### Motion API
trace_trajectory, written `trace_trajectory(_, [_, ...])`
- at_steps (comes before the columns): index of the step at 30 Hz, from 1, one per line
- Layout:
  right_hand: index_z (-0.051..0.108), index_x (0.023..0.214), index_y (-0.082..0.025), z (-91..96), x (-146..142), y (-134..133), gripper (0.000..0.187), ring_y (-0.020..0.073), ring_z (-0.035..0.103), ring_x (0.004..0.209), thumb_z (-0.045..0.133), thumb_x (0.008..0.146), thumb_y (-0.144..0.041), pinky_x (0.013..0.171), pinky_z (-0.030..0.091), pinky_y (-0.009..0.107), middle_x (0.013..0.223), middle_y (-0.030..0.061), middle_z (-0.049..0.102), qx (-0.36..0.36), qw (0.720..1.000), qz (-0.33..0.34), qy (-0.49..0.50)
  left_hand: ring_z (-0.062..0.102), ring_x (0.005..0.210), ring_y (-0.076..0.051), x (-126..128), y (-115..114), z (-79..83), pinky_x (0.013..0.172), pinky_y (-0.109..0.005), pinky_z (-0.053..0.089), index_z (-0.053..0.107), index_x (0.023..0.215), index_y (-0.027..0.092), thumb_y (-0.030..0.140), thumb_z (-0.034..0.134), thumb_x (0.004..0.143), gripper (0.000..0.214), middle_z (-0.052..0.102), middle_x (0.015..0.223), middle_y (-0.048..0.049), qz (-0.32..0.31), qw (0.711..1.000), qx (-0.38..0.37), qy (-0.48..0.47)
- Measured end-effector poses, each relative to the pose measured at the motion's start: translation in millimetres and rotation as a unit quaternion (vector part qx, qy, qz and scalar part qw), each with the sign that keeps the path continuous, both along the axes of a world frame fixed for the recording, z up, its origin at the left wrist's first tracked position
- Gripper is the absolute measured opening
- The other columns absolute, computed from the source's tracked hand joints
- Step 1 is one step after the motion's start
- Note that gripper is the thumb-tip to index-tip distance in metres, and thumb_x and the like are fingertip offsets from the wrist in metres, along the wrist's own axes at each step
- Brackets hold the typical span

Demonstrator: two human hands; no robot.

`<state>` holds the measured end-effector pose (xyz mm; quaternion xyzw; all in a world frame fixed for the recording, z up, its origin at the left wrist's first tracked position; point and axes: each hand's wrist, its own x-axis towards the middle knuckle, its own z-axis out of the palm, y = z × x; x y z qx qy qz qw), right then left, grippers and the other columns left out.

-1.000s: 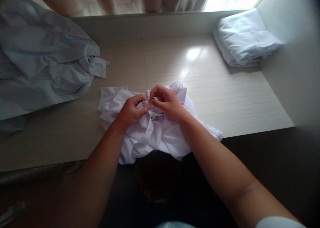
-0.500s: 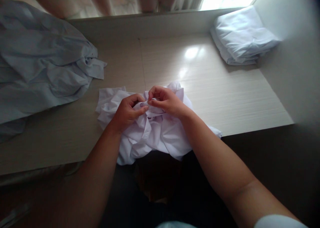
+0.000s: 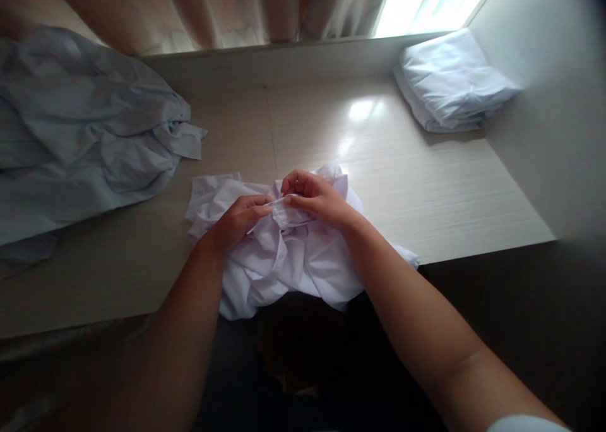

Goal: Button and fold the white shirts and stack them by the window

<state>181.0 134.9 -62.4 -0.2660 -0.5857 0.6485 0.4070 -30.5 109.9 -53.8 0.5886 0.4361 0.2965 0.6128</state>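
A crumpled white shirt (image 3: 293,261) lies at the near edge of a pale wooden table (image 3: 426,186), part of it hanging over the edge. My left hand (image 3: 237,220) is closed, pinching a fold of the shirt near its top. My right hand (image 3: 315,198) is closed too, fingers curled and pinching the same strip of white cloth right beside the left fingertips. The two hands almost touch above the heap.
A loose pile of pale blue garments (image 3: 80,135) covers the table's left side. A stack of folded white cloth (image 3: 449,84) sits in the far right corner against a wall (image 3: 544,116). Curtains (image 3: 227,9) and a bright window stand behind the table.
The hands stay pinched on the shirt. The left fingers have straightened a little and slid along the cloth strip. The view has tilted slightly.
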Motion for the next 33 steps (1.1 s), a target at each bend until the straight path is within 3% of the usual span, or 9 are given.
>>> trace_trajectory(4, [0.054,0.098,-0.020,3.1,5,-1,0.023,0.0097,0.051,0.069,0.069,0.080,-0.020,0.061,0.038,0.022,0.082,-0.0024,0.059,-0.017,0.998,0.055,-0.015,0.056,0.058,-0.014,-9,2,-3.5,0.050,-0.024,0.040,0.071,0.083,0.016,0.033,0.066,0.078,0.018,0.065,0.072,-0.0037,-0.024,0.996,-0.072,-0.039])
trace_trajectory(8, [0.054,0.101,-0.019,5.8,6,-3,0.027,0.0100,0.054,0.069,0.068,0.078,-0.017,0.061,0.040,0.022,0.082,-0.0019,0.062,-0.032,0.995,0.088,-0.033,0.058,0.062,-0.014,-10,1,-4.9,0.054,-0.023,0.041,0.071,0.088,0.015,0.032,0.067,0.078,0.019,0.066,0.078,-0.0045,-0.024,0.993,-0.096,-0.066])
trace_trajectory(16, [0.054,0.100,-0.020,2.4,3,-3,0.028,0.0087,0.053,0.066,0.071,0.077,-0.021,0.058,0.039,0.021,0.084,-0.0022,0.061,-0.058,0.996,0.060,-0.010,0.052,0.054,-0.011,-10,2,-7.5,0.050,-0.021,0.037,0.068,0.083,0.016,0.029,0.067,0.076,0.015,0.061,0.069,-0.0004,0.001,0.992,-0.100,-0.074])
trace_trajectory(28, [0.044,0.095,-0.024,6.8,3,-3,0.039,0.0080,0.050,0.064,0.078,0.076,-0.030,0.057,0.037,0.021,0.079,-0.0054,0.056,-0.046,0.998,0.028,0.043,0.047,0.050,-0.010,-6,2,4.3,0.045,-0.021,0.034,0.064,0.074,0.016,0.026,0.064,0.072,0.009,0.055,0.063,0.0011,0.039,0.991,-0.086,-0.092])
trace_trajectory(31, [0.046,0.097,-0.024,2.3,0,-1,0.038,0.0107,0.054,0.073,0.077,0.078,-0.033,0.063,0.042,0.023,0.086,-0.0024,0.059,0.002,1.000,-0.020,0.019,0.045,0.047,-0.009,-2,2,4.8,0.043,-0.021,0.034,0.061,0.075,0.018,0.026,0.064,0.073,0.009,0.052,0.060,0.0031,0.096,0.987,-0.075,-0.106])
trace_trajectory(33, [0.050,0.100,-0.024,2.8,-1,-2,0.035,0.0146,0.057,0.086,0.076,0.079,-0.034,0.074,0.046,0.028,0.097,0.0015,0.061,0.082,0.991,-0.107,-0.023,0.045,0.047,-0.009,-1,4,4.1,0.044,-0.021,0.036,0.059,0.075,0.018,0.026,0.064,0.073,0.009,0.052,0.060,0.0040,0.142,0.980,-0.063,-0.122])
